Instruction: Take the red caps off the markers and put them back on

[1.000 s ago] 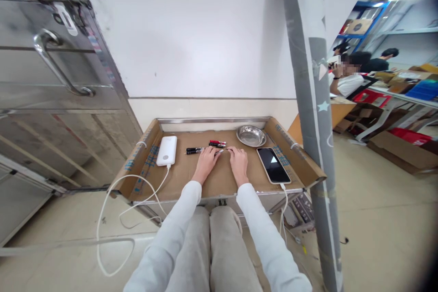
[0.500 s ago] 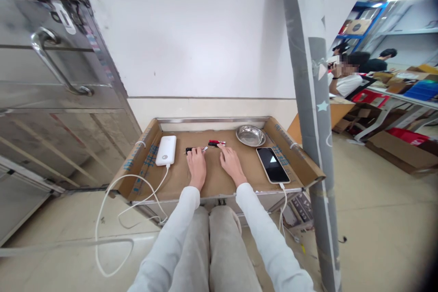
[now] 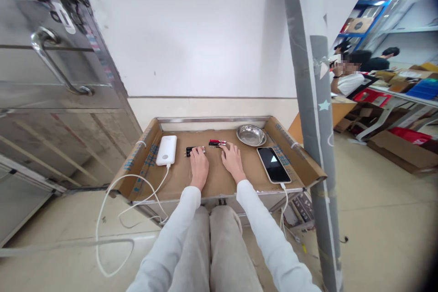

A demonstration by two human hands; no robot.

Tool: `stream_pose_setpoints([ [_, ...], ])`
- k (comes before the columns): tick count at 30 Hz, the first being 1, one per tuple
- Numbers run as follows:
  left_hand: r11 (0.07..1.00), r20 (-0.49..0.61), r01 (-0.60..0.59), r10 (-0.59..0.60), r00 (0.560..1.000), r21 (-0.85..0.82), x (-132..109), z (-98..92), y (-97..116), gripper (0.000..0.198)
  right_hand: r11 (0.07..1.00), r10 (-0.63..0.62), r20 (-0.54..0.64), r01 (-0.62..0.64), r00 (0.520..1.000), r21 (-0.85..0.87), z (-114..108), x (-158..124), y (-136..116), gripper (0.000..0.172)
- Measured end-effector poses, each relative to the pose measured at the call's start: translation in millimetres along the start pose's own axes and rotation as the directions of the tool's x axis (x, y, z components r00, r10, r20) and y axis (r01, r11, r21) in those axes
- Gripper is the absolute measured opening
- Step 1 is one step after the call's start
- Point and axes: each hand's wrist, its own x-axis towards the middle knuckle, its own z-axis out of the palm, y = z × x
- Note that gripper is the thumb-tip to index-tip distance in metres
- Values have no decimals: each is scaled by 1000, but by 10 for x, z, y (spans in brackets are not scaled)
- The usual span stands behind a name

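Note:
My left hand (image 3: 199, 169) rests over a small row of short black sticks with silver ends (image 3: 189, 151) on the cardboard, its fingers bent onto their right part, partly hiding them. To the right, my right hand (image 3: 234, 163) lies low with its fingers somewhat spread. Its fingertips reach the right end of a second row, with a red stick (image 3: 215, 141) at the back and black ones (image 3: 212, 144) in front. Both rows lie side by side, with a gap between them. Exactly what the sticks are is too small to make out.
The tabletop has a cardboard lining (image 3: 214, 178) with raised sides. A white power bank (image 3: 167, 148) with a cable lies left. A round metal dish (image 3: 251, 135) and a phone (image 3: 273, 164) with a cable are on the right. A wrapped grey pole (image 3: 313, 77) stands at the right.
The black stick at my left hand, angled with a pale tip before, now lies in line with the others. My left hand has shifted slightly right; my right hand has barely moved.

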Motion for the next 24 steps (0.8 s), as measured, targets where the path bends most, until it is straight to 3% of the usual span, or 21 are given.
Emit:
stream_pose_setpoints([
  [9,984,-5,-170,170,986,-55,171,172,106,27,999,24,6,-24,1000,-22,-11,18,14,18],
  [18,953,14,-241,247,969,-182,254,246,115,18,1000,18,18,-18,1000,-13,-26,18,35,23],
  [24,849,77,-264,334,939,-457,269,264,102,13,1000,-6,38,6,999,-13,-10,25,57,24],
])
